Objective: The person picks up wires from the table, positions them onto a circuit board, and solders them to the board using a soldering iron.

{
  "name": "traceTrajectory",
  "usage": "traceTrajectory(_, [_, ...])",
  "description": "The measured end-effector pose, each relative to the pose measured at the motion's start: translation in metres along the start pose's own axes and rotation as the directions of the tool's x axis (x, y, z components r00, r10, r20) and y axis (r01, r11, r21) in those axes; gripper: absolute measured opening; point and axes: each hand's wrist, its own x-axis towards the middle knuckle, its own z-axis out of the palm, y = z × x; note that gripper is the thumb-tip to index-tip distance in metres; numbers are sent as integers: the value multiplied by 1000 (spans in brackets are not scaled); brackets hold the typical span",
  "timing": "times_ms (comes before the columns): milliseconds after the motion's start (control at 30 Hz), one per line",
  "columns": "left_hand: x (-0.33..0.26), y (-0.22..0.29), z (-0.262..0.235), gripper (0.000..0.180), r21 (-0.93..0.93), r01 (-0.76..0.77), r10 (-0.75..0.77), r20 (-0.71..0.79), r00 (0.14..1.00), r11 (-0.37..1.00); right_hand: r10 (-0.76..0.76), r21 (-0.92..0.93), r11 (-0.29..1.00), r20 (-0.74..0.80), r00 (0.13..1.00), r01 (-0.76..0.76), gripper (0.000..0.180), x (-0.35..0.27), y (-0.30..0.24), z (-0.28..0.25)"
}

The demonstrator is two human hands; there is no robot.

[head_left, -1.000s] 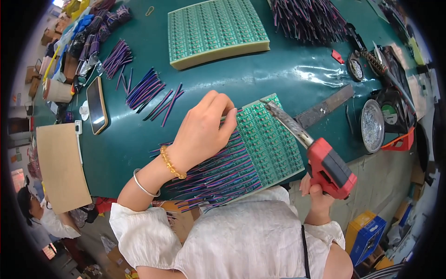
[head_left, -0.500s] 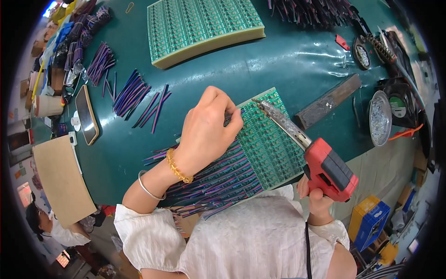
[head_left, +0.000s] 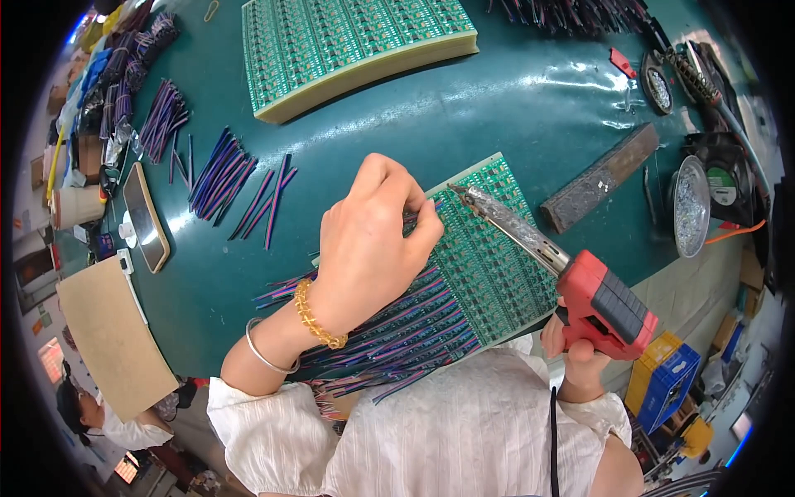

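Observation:
My left hand [head_left: 377,224] is closed in a pinch over the far edge of a green circuit board panel [head_left: 505,265]. A thin blue-purple wire end [head_left: 437,202] shows at its fingertips; the rest of that wire is mostly hidden. My right hand [head_left: 571,352] grips a red and black soldering gun [head_left: 609,302]. The gun's dark tip points left, just above the panel's far edge, a short way from my left fingertips. Rows of purple, blue and dark wires [head_left: 397,331] lie over the panel's left part and trail toward me.
A thick stack of green panels [head_left: 356,50] stands at the back. Loose wires [head_left: 222,178] and a phone [head_left: 147,217] lie left. On the right are a dark metal bar [head_left: 600,178], a dish of silvery bits [head_left: 691,207] and a solder spool [head_left: 725,184]. A person [head_left: 108,414] sits lower left.
The soldering gun's tip has come slightly closer to my left fingertips. My left hand keeps its pinch at the panel's edge. The whole view has shifted a little.

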Motion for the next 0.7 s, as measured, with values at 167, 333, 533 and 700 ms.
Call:
traceTrajectory(167, [-1, 3, 4, 15, 59, -8, 9, -24, 1000, 998, -110, -591, 802, -288, 951, -86, 45, -5, 4, 12])
traceTrajectory(333, [-1, 5, 4, 14, 84, 23, -18, -53, 998, 996, -103, -542, 839, -244, 964, -47, 58, 6, -10, 18])
traceTrajectory(533, [1, 6, 4, 15, 71, 32, -30, -28, 999, 997, -16, -480, 874, -188, 982, -78, 66, 3, -12, 13])
traceTrajectory(700, [-1, -2, 7, 16, 81, -51, 55, -51, 997, 995, -106, -562, 825, -262, 959, -62, 61, 2, -6, 20])
